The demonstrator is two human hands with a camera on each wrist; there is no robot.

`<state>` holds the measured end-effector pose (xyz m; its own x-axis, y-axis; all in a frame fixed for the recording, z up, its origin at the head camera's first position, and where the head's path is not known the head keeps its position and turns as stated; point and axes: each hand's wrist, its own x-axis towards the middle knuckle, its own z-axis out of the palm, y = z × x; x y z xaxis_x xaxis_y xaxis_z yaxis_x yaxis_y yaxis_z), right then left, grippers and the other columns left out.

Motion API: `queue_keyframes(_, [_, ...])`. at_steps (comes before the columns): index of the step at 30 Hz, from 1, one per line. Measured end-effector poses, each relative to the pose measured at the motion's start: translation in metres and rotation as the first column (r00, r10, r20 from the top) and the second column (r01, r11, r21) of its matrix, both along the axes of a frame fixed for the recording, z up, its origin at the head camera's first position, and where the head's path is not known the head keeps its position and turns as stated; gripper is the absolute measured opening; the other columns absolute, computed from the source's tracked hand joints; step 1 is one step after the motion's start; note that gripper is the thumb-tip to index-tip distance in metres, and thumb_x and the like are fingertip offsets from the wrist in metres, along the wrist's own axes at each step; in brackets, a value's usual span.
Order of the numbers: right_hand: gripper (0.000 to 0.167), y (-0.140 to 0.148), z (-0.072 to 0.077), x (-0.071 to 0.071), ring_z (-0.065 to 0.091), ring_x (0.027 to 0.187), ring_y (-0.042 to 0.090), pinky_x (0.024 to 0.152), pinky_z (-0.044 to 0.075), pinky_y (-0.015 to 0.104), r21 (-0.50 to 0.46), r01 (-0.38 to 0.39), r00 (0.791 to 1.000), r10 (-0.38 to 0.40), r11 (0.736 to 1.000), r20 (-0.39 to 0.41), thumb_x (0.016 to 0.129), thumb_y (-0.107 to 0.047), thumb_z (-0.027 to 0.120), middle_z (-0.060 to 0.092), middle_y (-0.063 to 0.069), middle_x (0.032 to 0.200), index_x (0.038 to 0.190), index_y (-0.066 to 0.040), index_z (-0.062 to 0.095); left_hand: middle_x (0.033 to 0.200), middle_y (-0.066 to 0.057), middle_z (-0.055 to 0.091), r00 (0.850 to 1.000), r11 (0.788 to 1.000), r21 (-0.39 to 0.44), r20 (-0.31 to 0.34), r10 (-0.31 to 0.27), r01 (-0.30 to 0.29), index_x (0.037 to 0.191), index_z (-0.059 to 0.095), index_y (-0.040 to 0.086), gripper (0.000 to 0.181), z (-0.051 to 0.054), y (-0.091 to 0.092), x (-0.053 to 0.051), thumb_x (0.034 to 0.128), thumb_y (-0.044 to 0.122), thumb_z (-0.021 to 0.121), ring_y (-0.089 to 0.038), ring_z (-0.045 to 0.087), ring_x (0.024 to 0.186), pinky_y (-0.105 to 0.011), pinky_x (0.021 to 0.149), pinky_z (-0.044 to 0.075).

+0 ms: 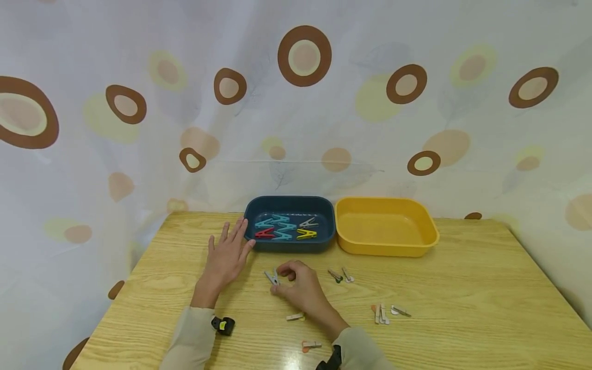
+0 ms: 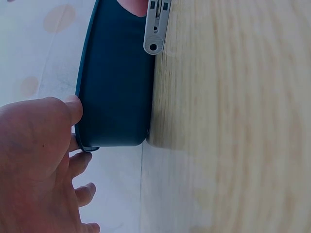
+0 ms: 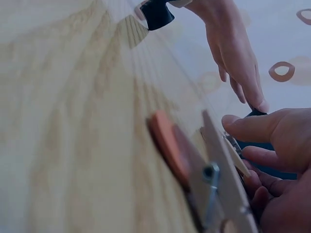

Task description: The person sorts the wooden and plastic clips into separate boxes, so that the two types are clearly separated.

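Note:
My left hand [image 1: 226, 259] spreads its fingers at the left end of a dark blue tray [image 1: 291, 247]; in the left wrist view the thumb touches the tray's rim. Several plastic clothespins lie inside: blue ones [image 1: 287, 226], a red clothespin [image 1: 264, 233], a yellow clothespin [image 1: 306, 234] and a greyish one [image 1: 309, 223]. In front of that tray, my right hand [image 1: 302, 290] pinches a light grey clothespin [image 1: 273, 278] between thumb and index finger. The left wrist view shows one end of this grey clothespin [image 2: 154, 41] beside a fingertip.
A yellow tray [image 1: 384, 250] adjoins the blue one on the right. Small wooden clothespins with coloured pieces lie about the wooden table [image 1: 472, 293]: one [image 1: 294, 317] beside the right wrist, another [image 1: 312, 345] nearer, others [image 1: 383, 313] to the right. A patterned cloth [image 1: 305, 128] hangs behind.

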<state>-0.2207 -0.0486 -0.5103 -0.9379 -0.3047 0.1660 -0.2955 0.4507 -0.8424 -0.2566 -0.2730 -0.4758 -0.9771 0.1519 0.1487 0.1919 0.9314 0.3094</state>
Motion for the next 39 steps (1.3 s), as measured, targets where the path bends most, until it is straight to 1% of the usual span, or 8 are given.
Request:
queue_keyframes(5, [0.037,-0.002,0.000,0.000,0.057,0.087,0.017,0.078,0.049,0.030,0.020,0.015,1.000,-0.015,1.000,-0.003,0.078,-0.016,0.091,0.069,0.003,0.102,0.109,-0.005,0.075,0.170,-0.009,0.021,1.000,1.000,0.001,-0.010,-0.002,0.002,0.165,0.023,0.011,0.065,0.000,0.000,-0.001,0.1111,0.043,0.040,-0.041,0.014,0.155,-0.077,0.114,0.012])
queue_keyframes(12, [0.028,-0.003,-0.001,0.001,0.057,0.080,0.019,0.072,0.047,0.027,0.003,0.017,0.995,-0.017,1.000,-0.096,0.078,-0.003,0.087,0.068,0.005,0.093,0.104,-0.002,0.076,0.170,-0.008,0.020,1.000,1.000,-0.002,-0.012,-0.001,0.001,0.165,0.023,0.011,0.065,-0.002,0.000,-0.002,0.1112,0.043,0.040,-0.041,0.015,0.155,-0.076,0.114,0.012])
queue_keyframes(17, [0.023,-0.002,-0.001,0.001,0.057,0.077,0.018,0.069,0.047,0.025,0.013,0.014,0.993,-0.013,1.000,-0.115,0.080,-0.001,0.084,0.068,0.005,0.089,0.102,-0.002,0.076,0.170,-0.008,0.019,1.000,1.000,0.001,0.006,0.002,-0.002,0.165,0.021,0.011,0.066,-0.003,0.000,-0.002,0.1112,0.044,0.039,-0.040,0.013,0.155,-0.076,0.114,0.011])
queue_keyframes(26, [0.017,0.002,0.002,-0.001,0.061,0.077,0.018,0.069,0.050,0.025,0.006,0.004,0.996,-0.004,1.000,-0.093,0.084,0.002,0.079,0.069,0.003,0.087,0.100,-0.002,0.077,0.170,-0.009,0.020,1.000,1.000,0.009,0.002,0.001,-0.001,0.165,0.021,0.011,0.065,-0.002,0.000,-0.001,0.1111,0.043,0.040,-0.041,0.013,0.155,-0.076,0.114,0.010])
queue_keyframes(30, [0.015,0.004,0.003,-0.001,0.061,0.077,0.019,0.068,0.049,0.025,-0.008,0.001,0.997,-0.002,1.000,-0.073,0.084,0.002,0.077,0.069,0.002,0.086,0.099,-0.003,0.078,0.170,-0.009,0.021,1.000,1.000,0.006,-0.003,0.003,-0.003,0.165,0.022,0.011,0.065,0.000,0.001,-0.001,0.1110,0.042,0.041,-0.041,0.014,0.155,-0.076,0.114,0.011])
queue_keyframes(35, [0.016,0.008,0.004,-0.002,0.061,0.079,0.018,0.070,0.050,0.026,-0.022,-0.020,0.999,0.019,1.000,-0.028,0.086,0.002,0.076,0.070,0.002,0.089,0.100,-0.003,0.078,0.169,-0.010,0.023,1.000,1.000,-0.001,-0.009,0.009,-0.009,0.164,0.024,0.010,0.064,0.001,0.002,0.000,0.1109,0.042,0.041,-0.042,0.016,0.155,-0.076,0.114,0.012])
queue_keyframes(39, [0.015,0.011,0.006,-0.002,0.058,0.079,0.015,0.070,0.050,0.026,-0.045,-0.023,0.999,0.024,0.999,0.032,0.087,0.001,0.076,0.068,0.000,0.089,0.102,-0.005,0.078,0.169,-0.009,0.022,1.000,1.000,-0.005,-0.004,0.009,-0.009,0.165,0.023,0.011,0.065,0.000,0.001,0.000,0.1110,0.042,0.041,-0.041,0.015,0.155,-0.076,0.114,0.012])
